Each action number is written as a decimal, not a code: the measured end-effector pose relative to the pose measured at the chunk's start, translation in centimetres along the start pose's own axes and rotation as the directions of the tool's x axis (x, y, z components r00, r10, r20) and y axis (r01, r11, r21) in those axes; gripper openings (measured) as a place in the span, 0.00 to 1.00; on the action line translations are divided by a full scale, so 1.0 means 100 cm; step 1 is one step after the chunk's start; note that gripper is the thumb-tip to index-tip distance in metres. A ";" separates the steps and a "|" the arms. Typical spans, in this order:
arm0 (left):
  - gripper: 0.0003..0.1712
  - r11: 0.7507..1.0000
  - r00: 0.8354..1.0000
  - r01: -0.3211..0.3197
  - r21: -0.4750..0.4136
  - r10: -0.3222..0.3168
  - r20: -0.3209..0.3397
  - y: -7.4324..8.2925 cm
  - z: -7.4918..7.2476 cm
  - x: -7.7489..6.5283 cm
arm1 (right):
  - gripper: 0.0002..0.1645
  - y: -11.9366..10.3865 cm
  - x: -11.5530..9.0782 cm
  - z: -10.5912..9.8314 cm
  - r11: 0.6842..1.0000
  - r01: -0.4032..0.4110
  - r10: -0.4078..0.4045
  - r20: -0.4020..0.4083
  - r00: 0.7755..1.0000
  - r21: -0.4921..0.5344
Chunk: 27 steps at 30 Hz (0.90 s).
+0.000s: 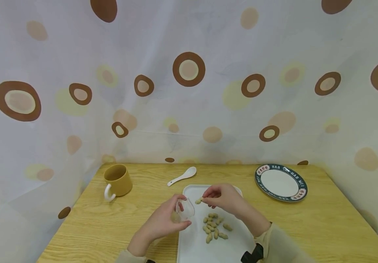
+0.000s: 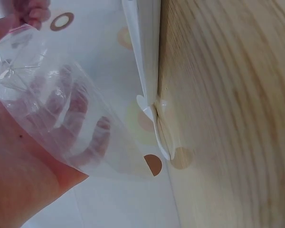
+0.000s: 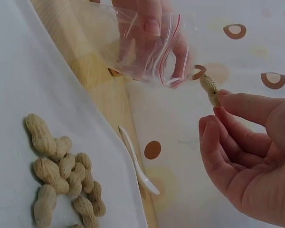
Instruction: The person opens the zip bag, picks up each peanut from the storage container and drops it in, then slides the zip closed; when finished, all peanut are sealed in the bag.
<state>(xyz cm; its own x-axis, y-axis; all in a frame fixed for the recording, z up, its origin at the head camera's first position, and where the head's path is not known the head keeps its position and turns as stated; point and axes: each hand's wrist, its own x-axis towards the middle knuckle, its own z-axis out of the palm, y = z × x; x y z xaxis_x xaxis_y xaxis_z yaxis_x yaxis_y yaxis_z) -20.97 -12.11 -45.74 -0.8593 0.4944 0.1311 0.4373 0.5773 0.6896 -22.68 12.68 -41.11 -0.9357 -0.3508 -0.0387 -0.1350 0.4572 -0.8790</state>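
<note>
My left hand (image 1: 167, 217) grips a clear zip bag (image 2: 61, 109) with a red line along its mouth, fingers curled round it and the mouth held apart. In the right wrist view the bag (image 3: 142, 52) looks see-through, with no peanut showing inside. Thumb and fingertips of my right hand (image 1: 223, 199) pinch one peanut (image 3: 210, 90) by its end, just beside the bag's mouth and above the tray. Below, several unshelled peanuts (image 1: 212, 226) lie in a loose pile on the white tray (image 1: 205, 254).
A yellow mug (image 1: 118, 180) with a white handle stands at the left back. Behind the tray lies a white spoon (image 1: 183, 176). At the right back is a white plate (image 1: 279, 182) with a dark green rim. A patterned curtain (image 1: 189, 109) closes off the table's far side.
</note>
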 end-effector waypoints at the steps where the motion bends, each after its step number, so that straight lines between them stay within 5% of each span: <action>1: 0.37 1.000 1.000 0.000 -0.003 0.000 0.002 0.000 0.000 0.000 | 0.12 -0.001 0.001 0.002 1.000 0.002 -0.002 0.004 1.000 0.015; 19: 0.37 1.000 1.000 -0.013 0.006 0.013 -0.013 -0.004 0.003 0.000 | 0.10 -0.010 0.009 0.028 0.997 0.064 -0.066 0.059 0.996 0.037; 27: 0.37 1.000 1.000 -0.008 0.028 0.009 -0.029 -0.002 0.001 0.000 | 0.10 0.001 0.004 0.015 0.999 0.034 -0.034 0.015 0.999 0.010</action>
<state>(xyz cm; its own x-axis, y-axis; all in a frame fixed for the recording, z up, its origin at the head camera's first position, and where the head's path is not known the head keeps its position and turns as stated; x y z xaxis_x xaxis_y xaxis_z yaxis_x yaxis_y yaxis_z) -21.07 -12.16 -45.96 -0.8627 0.4804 0.1579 0.4515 0.5911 0.6684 -22.55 11.34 -41.89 -0.9257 -0.3779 -0.0159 -0.1633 0.4371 -0.8844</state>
